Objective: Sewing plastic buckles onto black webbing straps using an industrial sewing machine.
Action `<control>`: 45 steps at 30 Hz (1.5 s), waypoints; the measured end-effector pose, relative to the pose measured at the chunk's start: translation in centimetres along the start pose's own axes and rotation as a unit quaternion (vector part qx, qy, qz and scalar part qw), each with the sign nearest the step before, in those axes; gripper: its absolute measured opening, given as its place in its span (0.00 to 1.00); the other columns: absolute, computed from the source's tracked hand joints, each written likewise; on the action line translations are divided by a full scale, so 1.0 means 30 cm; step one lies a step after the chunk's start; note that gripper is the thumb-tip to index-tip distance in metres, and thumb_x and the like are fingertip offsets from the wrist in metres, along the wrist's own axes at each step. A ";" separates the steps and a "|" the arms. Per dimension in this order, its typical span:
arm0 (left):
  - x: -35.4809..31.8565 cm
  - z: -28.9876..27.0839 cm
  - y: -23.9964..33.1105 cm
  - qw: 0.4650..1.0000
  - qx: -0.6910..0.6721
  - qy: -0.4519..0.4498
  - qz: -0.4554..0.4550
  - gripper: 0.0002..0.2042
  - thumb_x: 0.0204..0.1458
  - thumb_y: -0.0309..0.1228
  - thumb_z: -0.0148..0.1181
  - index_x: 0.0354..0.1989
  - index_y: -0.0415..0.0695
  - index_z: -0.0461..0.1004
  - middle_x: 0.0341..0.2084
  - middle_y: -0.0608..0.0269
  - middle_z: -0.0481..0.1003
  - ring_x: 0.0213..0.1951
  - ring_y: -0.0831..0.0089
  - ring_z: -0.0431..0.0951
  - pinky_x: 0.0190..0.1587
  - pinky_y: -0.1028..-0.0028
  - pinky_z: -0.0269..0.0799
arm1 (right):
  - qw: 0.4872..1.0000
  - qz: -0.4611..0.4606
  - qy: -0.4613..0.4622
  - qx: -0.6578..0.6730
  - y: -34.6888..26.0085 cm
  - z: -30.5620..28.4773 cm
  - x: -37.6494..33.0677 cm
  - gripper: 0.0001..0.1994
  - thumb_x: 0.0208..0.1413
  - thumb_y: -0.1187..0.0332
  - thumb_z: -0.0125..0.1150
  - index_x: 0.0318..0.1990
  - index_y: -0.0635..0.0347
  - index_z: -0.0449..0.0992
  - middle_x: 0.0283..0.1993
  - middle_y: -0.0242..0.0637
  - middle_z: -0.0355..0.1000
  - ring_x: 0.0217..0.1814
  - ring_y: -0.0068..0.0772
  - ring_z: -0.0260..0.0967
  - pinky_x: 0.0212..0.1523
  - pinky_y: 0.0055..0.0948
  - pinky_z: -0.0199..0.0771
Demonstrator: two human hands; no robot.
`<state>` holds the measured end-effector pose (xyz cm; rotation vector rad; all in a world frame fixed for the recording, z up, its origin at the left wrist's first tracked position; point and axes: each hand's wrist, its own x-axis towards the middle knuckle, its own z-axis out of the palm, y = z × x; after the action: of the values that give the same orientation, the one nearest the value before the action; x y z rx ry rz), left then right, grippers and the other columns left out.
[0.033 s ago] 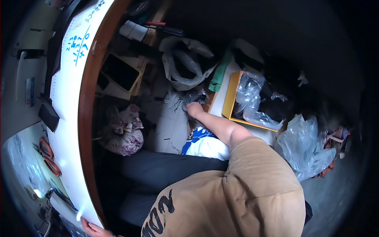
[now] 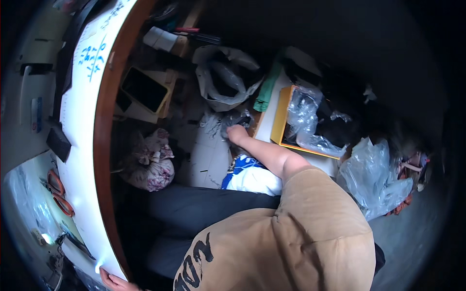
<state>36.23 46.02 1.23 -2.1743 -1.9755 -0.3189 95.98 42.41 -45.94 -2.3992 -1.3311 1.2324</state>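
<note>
Reaching down and forward, my right hand (image 2: 237,134) is closed at a crumpled, see-through plastic bag (image 2: 238,119) near the floor. Its fingertips are partly hidden. My left hand (image 2: 116,282) lies at the near end of the white tabletop (image 2: 87,160), fingers stretched along its wooden edge, holding nothing. Just ahead of my right hand stands a whitish bag (image 2: 225,99) with its mouth open and a clear liner inside. A white and blue cloth or bag (image 2: 255,179) lies below my right forearm.
Right of my arm sits a yellow box (image 2: 282,121) with clear plastic wrap (image 2: 306,119). Farther right is a big translucent bag (image 2: 371,177). A tied patterned cloth bundle (image 2: 153,162) and a dark phone (image 2: 144,88) are at left. Orange-handled scissors (image 2: 60,196) lie beyond the tabletop.
The whole view has shifted slightly, so things appear a little farther left. Both hands keep their places and grip.
</note>
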 end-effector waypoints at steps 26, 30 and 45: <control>0.035 0.129 -0.163 0.992 -0.103 0.072 -0.025 0.17 0.67 0.29 0.47 0.58 0.32 0.72 0.57 0.47 0.74 0.58 0.56 0.74 0.63 0.66 0.67 | 0.842 -0.383 0.143 0.353 -0.729 -0.883 -0.817 0.21 0.61 0.60 0.53 0.19 0.67 0.71 0.18 0.48 0.68 0.22 0.44 0.68 0.31 0.42 0.68; 0.013 0.128 -0.201 0.988 -0.124 0.077 -0.046 0.17 0.67 0.29 0.47 0.58 0.32 0.72 0.55 0.47 0.75 0.57 0.57 0.75 0.63 0.66 0.67 | 0.812 -0.428 0.090 0.387 -0.804 -0.949 -0.946 0.19 0.60 0.63 0.53 0.21 0.70 0.72 0.17 0.48 0.66 0.20 0.36 0.64 0.30 0.39 0.68; -0.411 0.012 0.725 0.537 -0.784 -0.269 -0.155 0.34 0.67 0.57 0.42 0.70 0.41 0.58 0.63 0.55 0.68 0.63 0.64 0.69 0.62 0.64 0.66 | 0.741 -0.532 -0.153 0.381 -1.099 -0.973 -1.369 0.15 0.53 0.67 0.53 0.21 0.74 0.72 0.16 0.47 0.64 0.18 0.36 0.62 0.27 0.38 0.69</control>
<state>56.78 32.25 -2.45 -2.6870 -2.8218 -2.7177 84.00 38.53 12.95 -0.6446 -1.4618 1.3449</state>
